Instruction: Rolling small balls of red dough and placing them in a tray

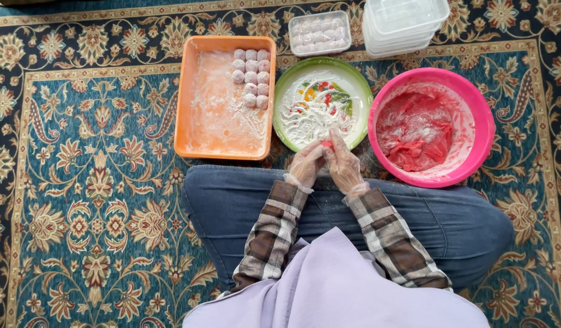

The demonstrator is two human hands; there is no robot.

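1. Hands first, seen from the head camera. The left hand (pixel 306 164) and the right hand (pixel 344 163) both wear thin clear gloves. They meet just over the near rim of the green plate (pixel 285 91). Together they pinch a small pink dough piece (pixel 326 144) between their fingertips. Both hands are curled closed around it. The dough piece sits right at the near edge of the green plate, mostly hidden by the fingers.

2. The green plate has white flour (pixel 314 112) spread on it and a colourful picture in the middle.

3. To the right of the green plate, just beside it, sits a pink bowl (pixel 484 130). Red-pink dough (pixel 414 130) fills the bottom, dusted with flour.

4. To the left of the green plate, just beside it, lies an orange tray (pixel 186 103). It is floury inside. Small pale pink balls (pixel 252 78) sit in rows in the far right corner of the tray.

5. Beyond the green plate is a clear box (pixel 320 33) with more balls inside. Next to it stands a stack of clear tubs (pixel 405 24).

6. Near the person, on this side of the green plate, are crossed legs in blue jeans (pixel 232 206), checked sleeves (pixel 274 234) and a lilac cloth (pixel 335 285).

7. Everything rests on a blue carpet (pixel 86 182) with flower patterns.
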